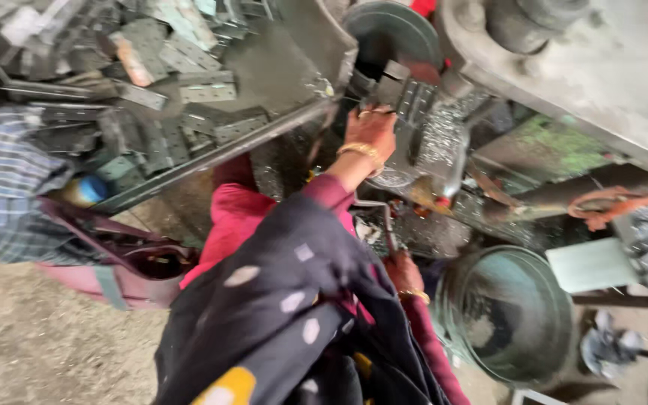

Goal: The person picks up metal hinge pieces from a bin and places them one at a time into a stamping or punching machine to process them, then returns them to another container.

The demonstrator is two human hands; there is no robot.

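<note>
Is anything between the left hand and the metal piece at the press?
Nothing visible. The left hand already rests against the perforated metal piece at the press. The right hand is lower, by a thin metal rod, clear of that spot.

Dim daylight, heavy motion blur

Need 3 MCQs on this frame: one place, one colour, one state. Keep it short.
1. Where does the pile of flat metal plates lie?
A. on the tray at upper left
B. in the round bin
C. on the ground

2. What colour is the bangle on the left hand?
A. green
B. gold
C. white

3. The left hand is:
A. hanging free
B. up at the machine, on a metal part
C. inside the round bin

A: the plates cover the tray. B: the wrist band is gold. B: the fingers rest on the part at the press.
</note>
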